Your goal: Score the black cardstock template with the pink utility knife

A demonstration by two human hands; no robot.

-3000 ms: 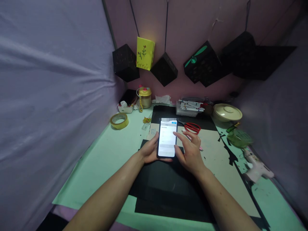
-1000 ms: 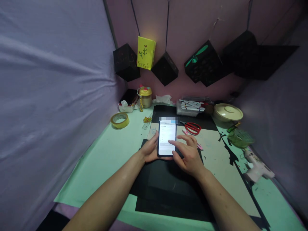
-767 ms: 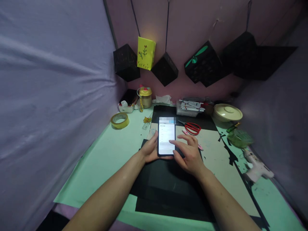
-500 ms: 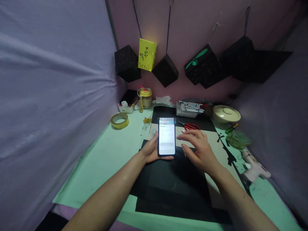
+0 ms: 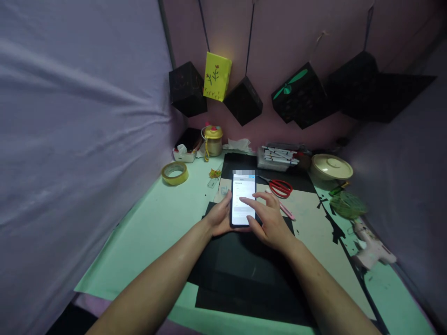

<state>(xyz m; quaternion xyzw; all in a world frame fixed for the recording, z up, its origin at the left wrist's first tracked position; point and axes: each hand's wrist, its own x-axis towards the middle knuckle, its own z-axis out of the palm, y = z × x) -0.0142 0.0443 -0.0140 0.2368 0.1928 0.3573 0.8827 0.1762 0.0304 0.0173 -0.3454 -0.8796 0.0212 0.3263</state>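
A smartphone (image 5: 240, 213) with a lit white screen is held upright above black sheets (image 5: 251, 274) on the table. My left hand (image 5: 220, 217) wraps its left side and lower edge. In front of the screen is my right hand (image 5: 270, 217), fingers apart, its index fingertip over the middle of the display; whether it touches the glass I cannot tell. Just beyond that hand lie red-handled scissors (image 5: 281, 188) and a pink cutter knife (image 5: 287, 211), partly hidden behind the fingers.
Yellow tape roll (image 5: 174, 174) lies at left. At the back stand a yellow-lidded jar (image 5: 213, 142) and a box of pens (image 5: 278, 158). A lidded bowl (image 5: 331, 167) and a glue gun (image 5: 373, 246) are at right. Black boxes (image 5: 243, 101) and a yellow one (image 5: 217, 77) hang above.
My right hand has moved left from beside the phone to over its screen, uncovering the pink cutter knife. The left hand keeps holding the phone. The view has shifted slightly.
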